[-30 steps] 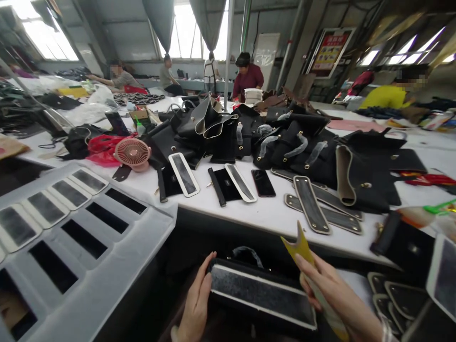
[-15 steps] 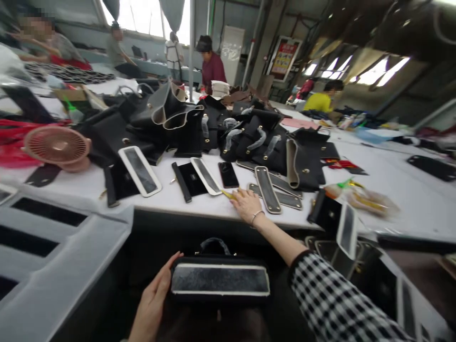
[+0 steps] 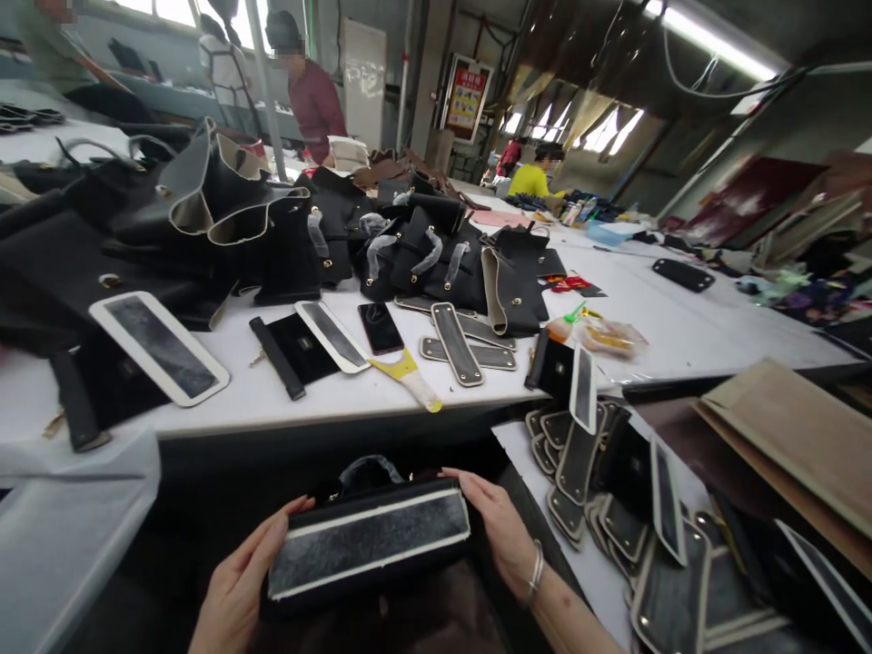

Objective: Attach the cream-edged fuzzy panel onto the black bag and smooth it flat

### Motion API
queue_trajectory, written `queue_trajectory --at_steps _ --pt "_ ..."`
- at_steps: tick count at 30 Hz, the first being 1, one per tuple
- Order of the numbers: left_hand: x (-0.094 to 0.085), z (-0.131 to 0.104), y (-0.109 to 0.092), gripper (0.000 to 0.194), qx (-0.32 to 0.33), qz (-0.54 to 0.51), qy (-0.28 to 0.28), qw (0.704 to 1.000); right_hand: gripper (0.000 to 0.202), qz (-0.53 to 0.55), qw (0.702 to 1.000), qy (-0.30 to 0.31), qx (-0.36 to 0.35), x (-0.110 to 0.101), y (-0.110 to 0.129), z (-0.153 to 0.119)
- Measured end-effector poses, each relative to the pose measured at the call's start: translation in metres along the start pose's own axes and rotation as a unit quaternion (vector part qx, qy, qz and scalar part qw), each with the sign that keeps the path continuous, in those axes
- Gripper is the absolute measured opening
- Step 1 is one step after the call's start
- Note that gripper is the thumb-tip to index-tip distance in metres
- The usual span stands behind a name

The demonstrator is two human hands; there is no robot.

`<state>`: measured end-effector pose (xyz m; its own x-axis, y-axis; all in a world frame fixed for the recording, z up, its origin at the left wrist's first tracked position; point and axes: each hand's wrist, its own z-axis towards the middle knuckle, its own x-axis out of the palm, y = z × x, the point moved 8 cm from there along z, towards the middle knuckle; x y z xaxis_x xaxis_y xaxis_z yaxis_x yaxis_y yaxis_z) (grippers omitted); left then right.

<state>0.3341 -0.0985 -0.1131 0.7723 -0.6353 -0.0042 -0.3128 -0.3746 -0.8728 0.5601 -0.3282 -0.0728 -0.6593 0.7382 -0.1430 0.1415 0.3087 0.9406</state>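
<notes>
A small black handbag [image 3: 371,586] is gripped at its two ends between my left hand [image 3: 249,572] and my right hand [image 3: 500,527]. Its narrow face toward me carries a dark panel [image 3: 368,538] with white strips along its long edges. A plastic-wrapped handle [image 3: 371,468] shows behind it. Beyond the bag, a yellow-and-white flat tool [image 3: 412,377] with a forked end lies near the table edge. Beside it are a phone [image 3: 380,328] and a white-edged dark panel [image 3: 331,336] on a black piece.
Black bags [image 3: 436,250] are heaped across the white table [image 3: 654,318]. Studded oblong leather pieces [image 3: 456,343] lie before them, with more stacked at right [image 3: 671,581]. A brown board [image 3: 797,436] juts in at right. Several people work farther back.
My right hand has let go of the yellow tool on the table and come back to the bag's right end. The bag now tilts, right end higher. The view has swung right.
</notes>
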Motion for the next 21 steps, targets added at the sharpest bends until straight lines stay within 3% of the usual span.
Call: queue_trajectory --at_steps 3,6,11,13,15,17,18,19,21 --pt "0.000 -0.002 -0.008 0.047 0.037 0.025 0.006 0.999 0.057 0.029 0.999 -0.023 0.011 0.006 -0.010 -0.004" --pt "0.005 -0.005 -0.021 0.043 0.081 0.033 0.026 0.996 0.054 -0.020 0.999 -0.042 0.016 -0.001 -0.018 -0.001" --pt "0.005 -0.010 -0.020 0.044 0.084 -0.027 0.043 0.995 0.053 -0.045 0.998 -0.013 0.048 -0.006 -0.035 0.007" --pt "0.001 -0.018 -0.019 0.047 0.098 -0.034 0.015 0.995 0.054 -0.084 0.996 -0.033 0.017 -0.008 -0.032 0.005" --pt "-0.004 -0.028 -0.027 0.049 0.153 0.036 -0.031 0.987 0.053 -0.177 0.979 -0.063 -0.080 -0.006 -0.015 0.000" --pt "0.002 -0.039 -0.042 0.049 0.243 0.206 -0.055 0.946 0.054 -0.298 0.925 -0.072 -0.223 0.007 0.010 -0.011" --pt "0.011 -0.044 -0.048 0.050 0.290 0.305 -0.051 0.906 0.056 -0.357 0.886 -0.071 -0.288 0.016 0.020 -0.019" --pt "0.021 -0.049 -0.051 0.054 0.336 0.397 -0.045 0.853 0.059 -0.412 0.840 -0.073 -0.345 0.027 0.029 -0.027" --pt "0.040 -0.054 -0.051 0.070 0.419 0.530 -0.045 0.735 0.068 -0.499 0.769 -0.095 -0.389 0.044 0.036 -0.037"
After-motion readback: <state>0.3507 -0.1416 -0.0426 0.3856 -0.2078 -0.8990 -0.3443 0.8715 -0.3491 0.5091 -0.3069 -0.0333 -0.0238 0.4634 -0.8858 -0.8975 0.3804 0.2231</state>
